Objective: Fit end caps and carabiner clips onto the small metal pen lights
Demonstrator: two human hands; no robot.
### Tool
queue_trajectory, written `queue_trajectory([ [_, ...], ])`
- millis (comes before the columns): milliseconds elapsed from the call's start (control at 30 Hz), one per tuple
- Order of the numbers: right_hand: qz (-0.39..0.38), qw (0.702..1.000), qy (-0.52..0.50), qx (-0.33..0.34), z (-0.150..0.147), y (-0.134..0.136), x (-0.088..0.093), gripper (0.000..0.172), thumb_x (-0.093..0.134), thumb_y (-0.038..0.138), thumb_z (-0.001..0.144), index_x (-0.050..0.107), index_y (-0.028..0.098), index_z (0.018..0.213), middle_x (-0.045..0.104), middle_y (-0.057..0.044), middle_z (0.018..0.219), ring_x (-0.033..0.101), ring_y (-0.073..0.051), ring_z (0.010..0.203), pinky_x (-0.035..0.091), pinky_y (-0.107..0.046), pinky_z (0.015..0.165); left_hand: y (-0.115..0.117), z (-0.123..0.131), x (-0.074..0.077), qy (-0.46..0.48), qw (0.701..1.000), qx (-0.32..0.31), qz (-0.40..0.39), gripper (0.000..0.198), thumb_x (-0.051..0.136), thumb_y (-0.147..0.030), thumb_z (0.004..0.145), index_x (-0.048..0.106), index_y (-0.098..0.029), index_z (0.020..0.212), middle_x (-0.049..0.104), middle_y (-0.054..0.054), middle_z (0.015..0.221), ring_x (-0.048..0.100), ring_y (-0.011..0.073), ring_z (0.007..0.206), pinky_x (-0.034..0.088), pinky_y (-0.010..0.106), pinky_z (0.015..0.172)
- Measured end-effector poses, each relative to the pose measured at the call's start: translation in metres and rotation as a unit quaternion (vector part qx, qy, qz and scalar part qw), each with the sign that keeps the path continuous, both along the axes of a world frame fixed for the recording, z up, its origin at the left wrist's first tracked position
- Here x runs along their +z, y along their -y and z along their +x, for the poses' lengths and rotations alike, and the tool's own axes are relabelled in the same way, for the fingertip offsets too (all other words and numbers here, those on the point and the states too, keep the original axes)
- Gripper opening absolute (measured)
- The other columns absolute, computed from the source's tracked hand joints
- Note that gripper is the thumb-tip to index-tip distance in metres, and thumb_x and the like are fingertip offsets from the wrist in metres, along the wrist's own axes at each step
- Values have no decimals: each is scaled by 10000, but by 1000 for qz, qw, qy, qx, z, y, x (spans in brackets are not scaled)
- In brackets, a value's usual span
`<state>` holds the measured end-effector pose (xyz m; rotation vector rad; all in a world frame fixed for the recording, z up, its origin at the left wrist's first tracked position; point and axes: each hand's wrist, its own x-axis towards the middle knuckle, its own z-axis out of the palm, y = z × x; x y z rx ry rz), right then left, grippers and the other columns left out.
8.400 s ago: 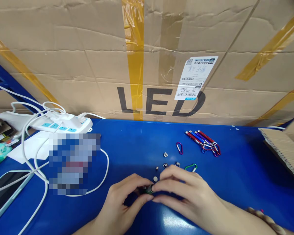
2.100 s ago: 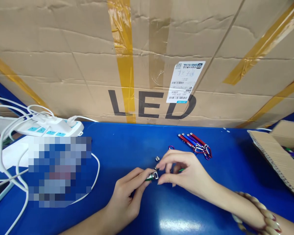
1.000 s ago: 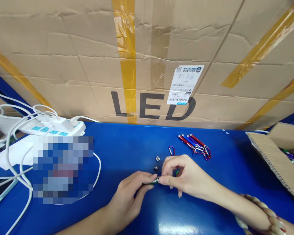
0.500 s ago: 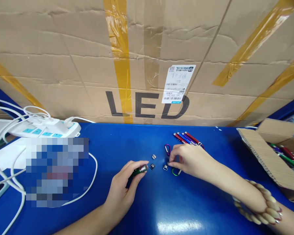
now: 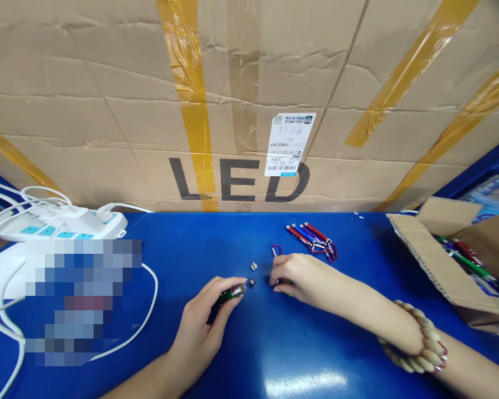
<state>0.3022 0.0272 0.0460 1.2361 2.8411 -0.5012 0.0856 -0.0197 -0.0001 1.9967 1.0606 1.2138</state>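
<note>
My left hand (image 5: 208,310) is closed around a small green metal tube (image 5: 234,291), like a mini flashlight, its silver end between thumb and forefinger. Just off that end lies a small dark metal piece (image 5: 251,283). A little silver round piece (image 5: 254,266) rests behind it. My right hand (image 5: 293,274) reaches down to the table, its thumb and fingers closing on a small metal part (image 5: 276,283), mostly hidden by the fingers. A purple-red carabiner (image 5: 276,250) lies just beyond this hand. A bit of green shows under the palm.
Several red and blue mini flashlights (image 5: 310,235) with carabiners lie at the back. An open cardboard box (image 5: 424,266) of more stands right. A power strip (image 5: 83,224) and white cables are left, beside a blurred-out patch. A large carton (image 5: 241,111) walls off the back.
My right hand has come slightly nearer me and left, down over the small metal part and the green carabiner. My left hand keeps its hold on the green tube. The view has shifted right.
</note>
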Motion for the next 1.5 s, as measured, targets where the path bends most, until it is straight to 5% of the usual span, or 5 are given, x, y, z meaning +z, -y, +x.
queue_trajectory([
  [267,-8,998,-51,-22,-7,2,-1,301,547,6,722,667,160,951,602,-45,900,602,-143,747,461,-231,671,3,0,1,-4,1000,-12,3,262,488,-95,880,584,-241,1075,655,-3,847,635,110,780,490,181,714],
  [800,-23,986,-166,15,-12,-2,-13,152,539,49,799,651,149,816,617,-48,924,607,-130,786,480,-234,728,4,0,4,-5,1000,-7,-17,240,495,-110,873,577,-235,1061,696,-16,859,662,90,797,495,145,760],
  [967,15,992,-123,-15,-12,-1,-5,183,597,118,792,639,175,961,622,-31,922,604,-126,750,472,-221,669,5,0,4,11,999,-6,-36,218,475,-122,883,531,-229,1065,686,-8,877,665,84,793,504,146,751],
  [1200,76,987,-141,2,-20,2,-11,301,524,294,888,592,184,1160,614,-66,1023,609,-169,910,493,-287,797,5,0,5,7,999,-4,-41,200,485,-136,878,535,-220,1052,682,4,850,662,105,780,516,180,733],
  [1500,43,982,-175,-51,-28,-2,-33,137,575,112,811,690,144,878,653,-74,889,642,-157,776,514,-254,704,5,1,5,5,999,-13,-33,215,485,-126,876,533,-212,1067,683,12,860,656,107,793,504,185,752],
])
